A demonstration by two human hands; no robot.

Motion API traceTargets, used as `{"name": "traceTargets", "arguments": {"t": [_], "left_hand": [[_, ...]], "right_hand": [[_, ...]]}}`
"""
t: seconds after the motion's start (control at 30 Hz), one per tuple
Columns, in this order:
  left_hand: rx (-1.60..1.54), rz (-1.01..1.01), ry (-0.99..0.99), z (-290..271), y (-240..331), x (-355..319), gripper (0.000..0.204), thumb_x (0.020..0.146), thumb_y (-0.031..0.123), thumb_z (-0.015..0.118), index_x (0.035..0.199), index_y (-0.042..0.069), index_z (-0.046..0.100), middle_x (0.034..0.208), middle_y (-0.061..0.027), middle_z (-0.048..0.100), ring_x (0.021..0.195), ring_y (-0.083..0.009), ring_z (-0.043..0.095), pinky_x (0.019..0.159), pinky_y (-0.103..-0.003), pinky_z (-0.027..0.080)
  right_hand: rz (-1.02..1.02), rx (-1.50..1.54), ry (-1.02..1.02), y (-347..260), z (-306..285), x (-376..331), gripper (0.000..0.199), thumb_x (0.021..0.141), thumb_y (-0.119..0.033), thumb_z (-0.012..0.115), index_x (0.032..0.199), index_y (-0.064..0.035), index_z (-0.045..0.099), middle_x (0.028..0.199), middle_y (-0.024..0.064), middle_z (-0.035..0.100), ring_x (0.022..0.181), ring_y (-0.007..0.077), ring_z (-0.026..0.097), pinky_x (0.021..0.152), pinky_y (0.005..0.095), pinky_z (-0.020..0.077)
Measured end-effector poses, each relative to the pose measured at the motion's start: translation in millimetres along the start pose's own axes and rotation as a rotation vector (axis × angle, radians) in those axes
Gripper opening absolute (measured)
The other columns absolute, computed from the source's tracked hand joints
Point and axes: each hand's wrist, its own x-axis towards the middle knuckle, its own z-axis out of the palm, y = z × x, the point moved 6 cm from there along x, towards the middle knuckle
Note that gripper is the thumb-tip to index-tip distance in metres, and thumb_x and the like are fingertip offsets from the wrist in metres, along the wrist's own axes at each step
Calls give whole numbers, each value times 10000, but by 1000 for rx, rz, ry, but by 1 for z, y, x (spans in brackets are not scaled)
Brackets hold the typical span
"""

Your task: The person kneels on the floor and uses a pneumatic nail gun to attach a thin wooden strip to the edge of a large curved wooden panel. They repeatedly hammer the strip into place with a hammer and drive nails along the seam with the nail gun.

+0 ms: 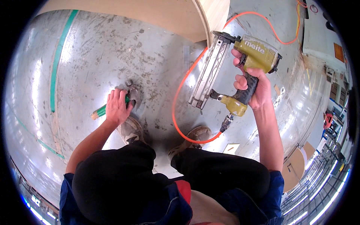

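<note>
In my right hand (258, 84) is an olive-green pneumatic nail gun (258, 52), gripped by its black handle, with fingers near the trigger. Its long silver magazine (212, 71) slants down to the left, and its nose is close to the edge of a curved wooden panel (206, 18); I cannot tell whether they touch. An orange air hose (174, 101) joins the fitting at the handle's base. Low on the left, my left hand (117, 107) is closed round the green-wrapped handle of a hammer (134, 93), whose metal head lies just beyond the thumb, above my left shoe.
A large brown board (131, 17) spans the far side and adjoins the curved panel. Green tape (60, 60) runs along the scuffed grey floor (101, 48) at left. The hose loops past my right shoe (197, 135). Round boards (293, 170) stand at the lower right.
</note>
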Motion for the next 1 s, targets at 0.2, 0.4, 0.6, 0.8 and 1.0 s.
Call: {"name": "traceTargets", "arguments": {"t": [0.2,0.4,0.6,0.8,1.0], "left_hand": [[15,-6,-11,0,0,-1,418,767,178,690,1124,38,522,1067,-151,511,1035,-344,501,897,-445,410],[29,11,17,-2,1,-1,434,763,209,704,1136,53,546,1061,-127,513,1020,-311,508,873,-424,418],[36,6,16,-2,1,0,430,764,211,705,1132,56,547,1056,-125,514,1018,-312,510,874,-426,419],[32,4,14,-2,0,-2,432,758,205,710,1131,58,548,1071,-125,519,1026,-314,511,881,-424,419],[17,16,5,5,-7,-3,444,765,185,710,1152,53,536,1084,-130,520,1032,-322,505,901,-430,417]], "right_hand": [[6,14,-2,1,0,1,604,857,-71,510,1444,24,408,1203,132,587,601,118,493,561,259,437],[6,24,-7,2,1,0,604,857,-70,510,1443,30,406,1183,131,586,601,118,495,560,258,439],[-2,24,-11,2,2,0,605,861,-76,512,1446,33,403,1183,132,582,600,118,490,563,253,437],[-20,25,-7,1,-2,-1,612,862,-83,518,1449,40,398,1192,129,575,603,116,483,567,253,437],[-10,67,-4,0,-5,-10,615,857,-80,524,1447,40,399,1213,127,572,600,115,477,561,249,436]]}}
